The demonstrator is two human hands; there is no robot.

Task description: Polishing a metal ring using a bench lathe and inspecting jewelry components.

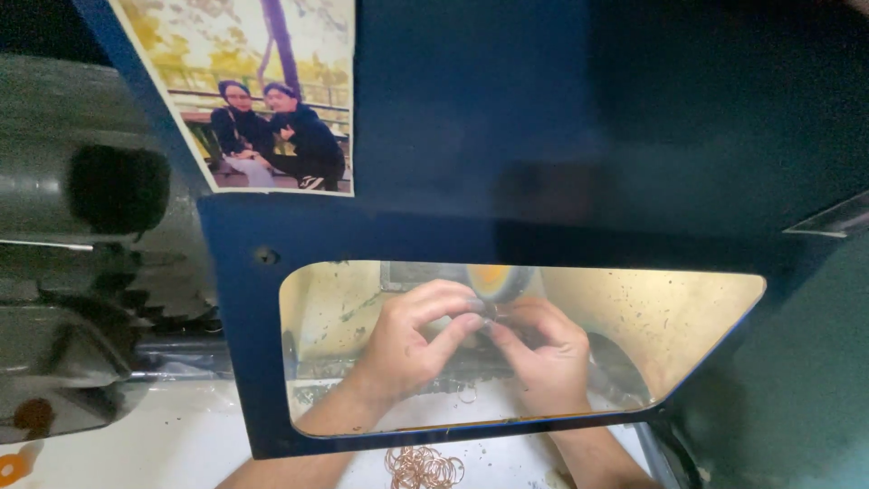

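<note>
Head view: left hand [407, 340] and right hand [541, 355] pinch a small ring [490, 317] just below the polishing wheel [496, 279]; fingertips could graze it; ring might snag.

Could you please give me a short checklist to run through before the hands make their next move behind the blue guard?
1. Both hands behind the window of the blue guard: ok.
2. Left hand and right hand meet at a small piece by their fingertips: ok.
3. Grip on that piece firm: cannot tell, it is blurred.
4. Fingers apart from the orange-centred wheel: cannot tell, they sit very close below it.
5. Wheel turning or stopped: cannot tell.
6. Pile of thin copper-coloured rings near the wrists: ok.
</note>
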